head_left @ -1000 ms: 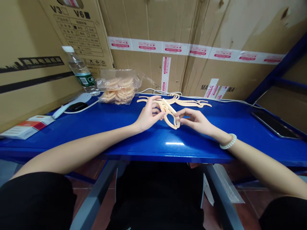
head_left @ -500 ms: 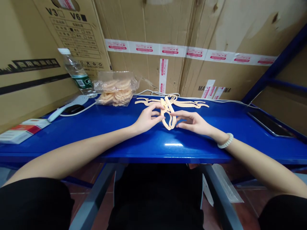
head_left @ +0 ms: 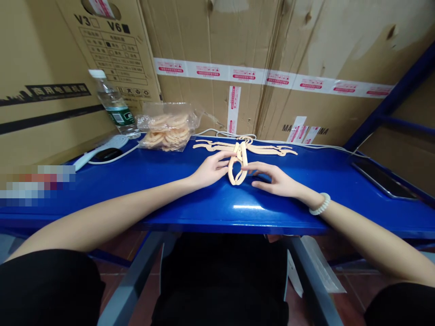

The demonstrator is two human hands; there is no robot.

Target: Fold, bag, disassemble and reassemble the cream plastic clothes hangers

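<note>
A cream plastic folding hanger [head_left: 245, 156], its arms folded together into a narrow loop, is between my hands over the blue table. My left hand [head_left: 212, 171] grips its left side, with the index finger reaching across the upper part. On the other side, my right hand [head_left: 275, 179] has its index fingertip against the hanger's right edge. The right thumb stands apart from the other fingers. Just behind lie several more cream hangers [head_left: 268, 149], spread out flat with their hooks bunched at the middle.
A clear bag of cream hanger parts [head_left: 166, 131] sits at the back left beside a water bottle [head_left: 117, 106]. Further left are a white brush-like item [head_left: 102, 147] and a dark object [head_left: 108, 155]. A phone [head_left: 382, 177] lies right. Cardboard boxes [head_left: 210, 102] stand behind the table [head_left: 190, 208].
The folded hanger has tilted and shifted slightly left between my hands. My right thumb has moved away from it, and my right fingers have loosened.
</note>
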